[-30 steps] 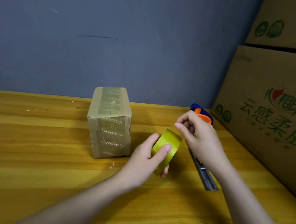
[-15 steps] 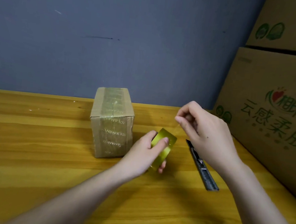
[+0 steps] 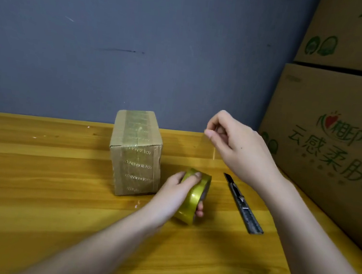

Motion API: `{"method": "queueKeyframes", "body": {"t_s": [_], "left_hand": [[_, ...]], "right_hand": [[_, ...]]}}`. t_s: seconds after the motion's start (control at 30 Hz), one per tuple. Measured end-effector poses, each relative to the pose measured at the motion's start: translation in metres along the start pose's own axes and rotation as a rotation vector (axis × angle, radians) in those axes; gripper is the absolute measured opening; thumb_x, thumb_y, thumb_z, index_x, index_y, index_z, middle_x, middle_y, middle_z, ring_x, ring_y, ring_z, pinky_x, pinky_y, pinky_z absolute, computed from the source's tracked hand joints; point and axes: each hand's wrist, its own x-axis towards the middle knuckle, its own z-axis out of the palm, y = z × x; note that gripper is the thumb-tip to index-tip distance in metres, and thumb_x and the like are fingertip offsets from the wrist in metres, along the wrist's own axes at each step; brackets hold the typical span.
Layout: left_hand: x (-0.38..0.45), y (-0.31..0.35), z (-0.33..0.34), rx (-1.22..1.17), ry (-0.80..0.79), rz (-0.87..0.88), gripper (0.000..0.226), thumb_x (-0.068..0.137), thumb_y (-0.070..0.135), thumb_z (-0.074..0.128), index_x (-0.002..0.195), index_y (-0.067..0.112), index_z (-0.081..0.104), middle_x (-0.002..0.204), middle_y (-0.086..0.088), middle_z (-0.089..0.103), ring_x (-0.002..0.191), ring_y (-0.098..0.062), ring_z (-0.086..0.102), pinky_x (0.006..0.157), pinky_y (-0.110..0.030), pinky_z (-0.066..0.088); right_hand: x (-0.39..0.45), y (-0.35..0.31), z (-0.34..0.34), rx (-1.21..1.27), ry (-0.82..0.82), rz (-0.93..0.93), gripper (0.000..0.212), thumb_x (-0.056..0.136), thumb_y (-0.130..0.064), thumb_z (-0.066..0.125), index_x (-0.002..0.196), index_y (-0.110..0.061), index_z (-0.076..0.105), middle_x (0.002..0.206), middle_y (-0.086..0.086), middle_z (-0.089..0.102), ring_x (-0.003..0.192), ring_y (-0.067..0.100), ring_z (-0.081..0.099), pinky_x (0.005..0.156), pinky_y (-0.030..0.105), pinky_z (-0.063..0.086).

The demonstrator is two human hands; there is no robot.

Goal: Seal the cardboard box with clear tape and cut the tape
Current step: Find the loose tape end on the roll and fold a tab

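A small cardboard box (image 3: 137,154) stands upright on the wooden table (image 3: 36,188), with shiny tape over its top and front. Just right of it, my left hand (image 3: 177,192) grips a yellowish roll of clear tape (image 3: 193,197) held on edge near the tabletop. My right hand (image 3: 237,147) is raised above the roll, thumb and fingers pinching the tape's free end. A clear strip (image 3: 207,155) stretches from the roll up to those fingers. A utility knife (image 3: 242,202) with its blade out lies on the table right of the roll.
Large printed cardboard cartons (image 3: 330,148) are stacked along the table's right side, close to my right arm. A grey-blue wall (image 3: 139,54) rises behind the table's far edge.
My right hand has risen up and away from the roll, drawing out a length of clear tape. My left hand has lowered the roll toward the table.
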Motion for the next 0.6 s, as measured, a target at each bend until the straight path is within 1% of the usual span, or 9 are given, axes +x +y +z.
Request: {"method": "queueKeyframes", "body": {"t_s": [0.1, 0.2, 0.27, 0.33, 0.37, 0.43, 0.5, 0.57, 0.6], "left_hand": [[-0.002, -0.001, 0.002, -0.006, -0.013, 0.078, 0.012, 0.097, 0.021, 0.046, 0.094, 0.010, 0.051, 0.055, -0.013, 0.060, 0.047, -0.025, 0.059, 0.050, -0.028, 0.049], [-0.001, -0.005, 0.001, 0.077, 0.015, 0.194, 0.010, 0.096, 0.018, 0.048, 0.089, 0.012, 0.049, 0.054, -0.010, 0.061, 0.047, -0.025, 0.060, 0.049, -0.027, 0.051], [0.002, -0.009, -0.002, 0.192, 0.070, 0.280, 0.014, 0.095, 0.025, 0.052, 0.085, 0.016, 0.048, 0.054, -0.007, 0.063, 0.050, -0.028, 0.063, 0.054, -0.034, 0.053], [0.004, -0.008, -0.007, 0.339, 0.110, 0.318, 0.021, 0.090, 0.040, 0.053, 0.084, 0.021, 0.049, 0.057, -0.006, 0.066, 0.054, -0.029, 0.067, 0.062, -0.042, 0.056], [0.005, -0.007, -0.009, 0.378, 0.116, 0.304, 0.023, 0.089, 0.044, 0.052, 0.084, 0.022, 0.049, 0.058, -0.006, 0.066, 0.055, -0.029, 0.068, 0.064, -0.043, 0.056], [0.006, -0.004, -0.010, 0.355, 0.105, 0.236, 0.022, 0.093, 0.040, 0.051, 0.088, 0.019, 0.049, 0.058, -0.006, 0.065, 0.052, -0.026, 0.066, 0.061, -0.042, 0.056], [0.006, 0.000, -0.009, 0.235, 0.075, 0.134, 0.024, 0.095, 0.034, 0.049, 0.099, 0.010, 0.048, 0.055, -0.007, 0.062, 0.045, -0.023, 0.061, 0.053, -0.035, 0.054], [0.006, 0.003, -0.007, 0.117, 0.049, 0.040, 0.034, 0.095, 0.035, 0.048, 0.111, 0.006, 0.044, 0.051, -0.007, 0.062, 0.042, -0.020, 0.060, 0.047, -0.027, 0.053], [0.006, 0.003, -0.008, 0.089, 0.040, 0.011, 0.036, 0.095, 0.037, 0.047, 0.114, 0.006, 0.045, 0.051, -0.007, 0.062, 0.043, -0.020, 0.060, 0.046, -0.026, 0.053]], "right_hand": [[0.010, 0.016, 0.007, 0.122, 0.018, 0.094, 0.010, 0.093, -0.035, 0.051, 0.088, -0.027, 0.050, 0.065, -0.013, 0.046, 0.063, 0.007, 0.046, 0.062, 0.036, 0.044], [0.015, 0.025, 0.008, 0.195, 0.048, 0.133, 0.008, 0.091, -0.034, 0.055, 0.087, -0.028, 0.053, 0.067, -0.012, 0.050, 0.066, 0.007, 0.048, 0.067, 0.044, 0.050], [0.014, 0.025, 0.005, 0.188, 0.071, 0.123, 0.007, 0.090, -0.034, 0.056, 0.087, -0.029, 0.054, 0.069, -0.011, 0.053, 0.068, 0.009, 0.052, 0.067, 0.044, 0.051], [0.011, 0.022, 0.003, 0.145, 0.095, 0.078, 0.006, 0.091, -0.034, 0.056, 0.088, -0.029, 0.055, 0.073, -0.011, 0.056, 0.071, 0.009, 0.054, 0.065, 0.039, 0.051], [0.008, 0.018, 0.003, 0.108, 0.106, 0.046, 0.006, 0.092, -0.035, 0.055, 0.090, -0.029, 0.055, 0.075, -0.012, 0.055, 0.071, 0.008, 0.053, 0.063, 0.035, 0.050], [0.004, 0.008, 0.004, 0.001, 0.119, -0.036, 0.009, 0.093, -0.036, 0.052, 0.092, -0.028, 0.055, 0.080, -0.015, 0.055, 0.071, 0.005, 0.050, 0.060, 0.030, 0.048], [0.001, 0.001, 0.005, -0.075, 0.121, -0.109, 0.011, 0.094, -0.036, 0.049, 0.093, -0.027, 0.055, 0.084, -0.015, 0.056, 0.071, 0.004, 0.050, 0.058, 0.030, 0.048], [0.000, -0.003, 0.002, -0.054, 0.138, -0.134, 0.011, 0.094, -0.036, 0.049, 0.094, -0.026, 0.055, 0.086, -0.014, 0.058, 0.072, 0.005, 0.051, 0.057, 0.030, 0.048], [0.001, -0.004, 0.001, -0.030, 0.147, -0.137, 0.011, 0.094, -0.035, 0.050, 0.094, -0.026, 0.055, 0.086, -0.014, 0.057, 0.072, 0.005, 0.051, 0.058, 0.029, 0.048]]}}
